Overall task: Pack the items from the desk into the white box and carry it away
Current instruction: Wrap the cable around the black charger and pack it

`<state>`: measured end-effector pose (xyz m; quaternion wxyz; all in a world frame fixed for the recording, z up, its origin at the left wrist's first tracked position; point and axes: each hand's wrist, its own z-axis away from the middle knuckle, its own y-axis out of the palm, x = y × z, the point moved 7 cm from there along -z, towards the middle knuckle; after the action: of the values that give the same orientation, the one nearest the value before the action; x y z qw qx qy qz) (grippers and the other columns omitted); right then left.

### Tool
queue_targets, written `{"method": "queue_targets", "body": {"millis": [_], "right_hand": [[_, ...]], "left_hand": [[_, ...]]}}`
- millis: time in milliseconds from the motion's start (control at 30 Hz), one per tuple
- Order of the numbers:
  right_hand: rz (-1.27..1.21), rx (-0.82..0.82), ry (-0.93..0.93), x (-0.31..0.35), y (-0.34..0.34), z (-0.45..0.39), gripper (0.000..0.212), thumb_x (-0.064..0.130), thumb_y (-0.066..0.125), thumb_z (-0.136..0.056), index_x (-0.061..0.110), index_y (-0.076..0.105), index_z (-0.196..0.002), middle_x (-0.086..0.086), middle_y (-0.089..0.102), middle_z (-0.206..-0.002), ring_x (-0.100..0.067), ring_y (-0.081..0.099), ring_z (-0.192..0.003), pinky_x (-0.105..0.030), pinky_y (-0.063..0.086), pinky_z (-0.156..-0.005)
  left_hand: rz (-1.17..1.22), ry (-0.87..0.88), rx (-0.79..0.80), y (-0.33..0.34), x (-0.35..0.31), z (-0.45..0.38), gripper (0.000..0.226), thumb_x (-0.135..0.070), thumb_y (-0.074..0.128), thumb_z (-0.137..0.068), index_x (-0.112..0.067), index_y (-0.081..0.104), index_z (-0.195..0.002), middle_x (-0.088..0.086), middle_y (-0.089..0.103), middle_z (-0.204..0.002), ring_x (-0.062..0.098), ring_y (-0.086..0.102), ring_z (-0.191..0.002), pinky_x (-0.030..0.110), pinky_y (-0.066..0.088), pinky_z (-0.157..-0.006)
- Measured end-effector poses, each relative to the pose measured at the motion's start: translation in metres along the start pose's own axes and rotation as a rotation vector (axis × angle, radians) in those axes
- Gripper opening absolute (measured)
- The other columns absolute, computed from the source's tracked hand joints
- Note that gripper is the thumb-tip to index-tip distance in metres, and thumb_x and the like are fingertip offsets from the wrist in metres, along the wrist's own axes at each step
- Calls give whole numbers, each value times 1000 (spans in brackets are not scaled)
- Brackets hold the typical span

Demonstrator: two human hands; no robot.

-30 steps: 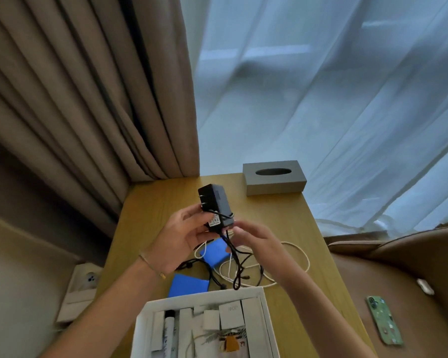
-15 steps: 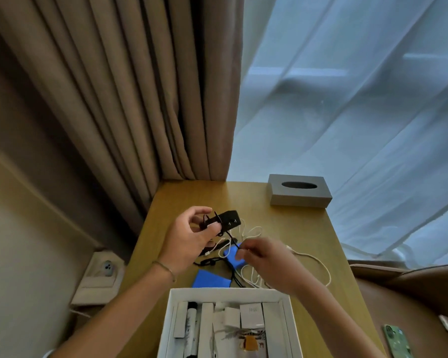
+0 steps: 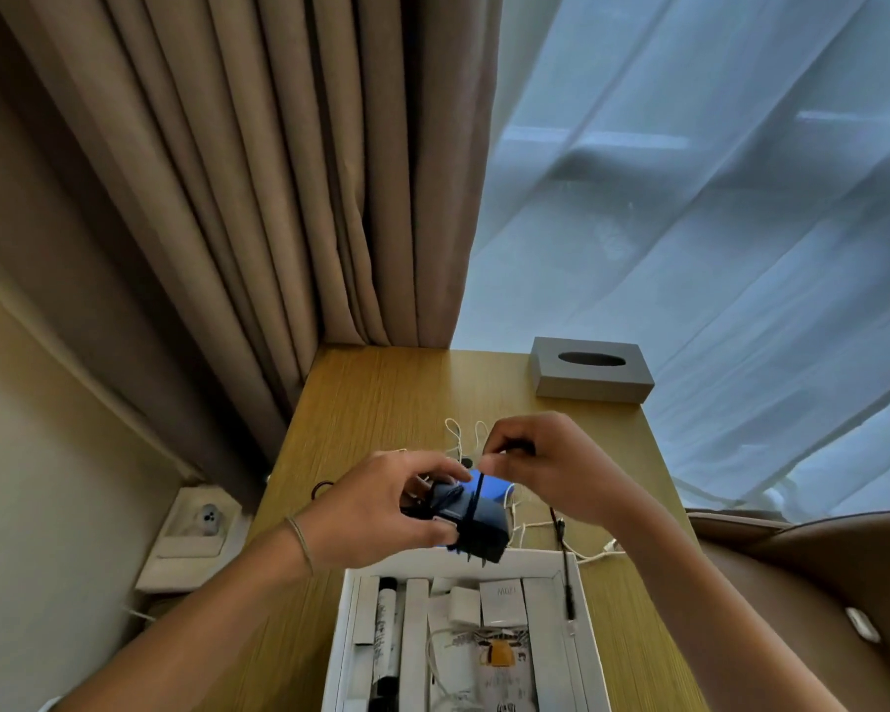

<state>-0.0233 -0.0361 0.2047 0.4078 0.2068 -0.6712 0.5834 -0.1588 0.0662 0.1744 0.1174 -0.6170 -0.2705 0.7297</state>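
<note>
Black adapter (image 3: 476, 521) sits gripped in the left hand (image 3: 381, 506) above the white box (image 3: 584, 629); at 2 o'clock, the right hand (image 3: 545, 465) pinches its black cord (image 3: 562, 557).

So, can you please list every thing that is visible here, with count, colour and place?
Power adapter: 1, black, held above the box's far edge
Black cable: 1, from right hand down into the box
White box: 1, near desk edge, holding white packets
Marker: 1, black and white, box's left side
White cable: 1, on desk behind the hands
Blue flat item: 1, under the hands
Tissue box: 1, grey, far right corner
Desk: 1, wood
Left hand: grips adapter
Right hand: pinches black cable
</note>
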Motion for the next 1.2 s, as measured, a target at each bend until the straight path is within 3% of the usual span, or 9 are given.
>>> {"method": "queue_targets", "body": {"millis": [133,267,400,533,700,833,933,1067,1200], "right_hand": [[-421,12,24,-11,14,-1,23,14,63,-97,16,69,-76,5,59,-63,-8,51,-59,-20,42,-61],[-671,-32,142,-29,52,9,38,10,50,-103,20,72,-73,0,59,-64,-7,53,-56,-14,43,-55],[-532,-13,338,-43,102,22,37,20,45,-107,7,69,-83,7,38,-53,-10,35,-48,-27,38,-54],[8,82,269,-26,117,29,30,25,43,-107,18,72,-109,13,50,-63,-5,47,-53,-28,42,-60],[338,140,137,8,90,24,28,20,44,-104,26,71,-100,15,57,-77,-2,49,-63,-25,44,-64],[392,50,74,6,57,13,25,24,59,-97,28,66,-73,14,56,-62,-3,53,-59,-17,40,-54],[247,8,49,-10,51,5,21,28,73,-89,27,69,-68,15,59,-55,3,55,-57,-9,42,-57],[-103,11,109,-34,63,1,21,21,78,-87,31,72,-69,13,64,-60,-1,53,-54,-15,42,-55],[-417,2,289,-56,86,13,22,20,73,-92,22,75,-70,9,64,-59,-3,55,-57,-17,43,-64]], "left_hand": [[334,93,37,-10,-17,7,54,-15,84,-73,-30,62,-120,1,67,-115,23,70,-107,33,58,-89],[608,116,-127,-27,-17,10,55,-11,84,-71,-10,58,-119,14,67,-112,31,71,-99,41,60,-82],[462,17,-416,-33,4,11,41,-6,83,-77,-16,62,-110,4,72,-103,22,73,-93,35,62,-76],[85,-47,-573,-24,27,13,37,-17,86,-73,-32,66,-101,-18,71,-91,-3,66,-91,6,50,-70],[-235,-94,-447,-8,54,17,40,-26,85,-72,-32,70,-108,-17,69,-101,2,62,-92,7,45,-76],[-240,-85,-181,7,57,24,42,-29,84,-73,-41,67,-110,-22,66,-104,-2,61,-97,18,55,-79],[-180,-47,-64,15,49,29,46,-28,82,-71,-43,66,-111,-24,68,-105,-7,59,-103,25,55,-86],[6,-20,-16,23,37,34,58,-17,84,-68,-36,65,-120,-22,69,-113,-4,61,-113,25,52,-98],[223,-44,-57,18,39,38,68,-2,87,-66,-26,62,-125,-4,73,-114,12,67,-113,35,54,-99]]}}
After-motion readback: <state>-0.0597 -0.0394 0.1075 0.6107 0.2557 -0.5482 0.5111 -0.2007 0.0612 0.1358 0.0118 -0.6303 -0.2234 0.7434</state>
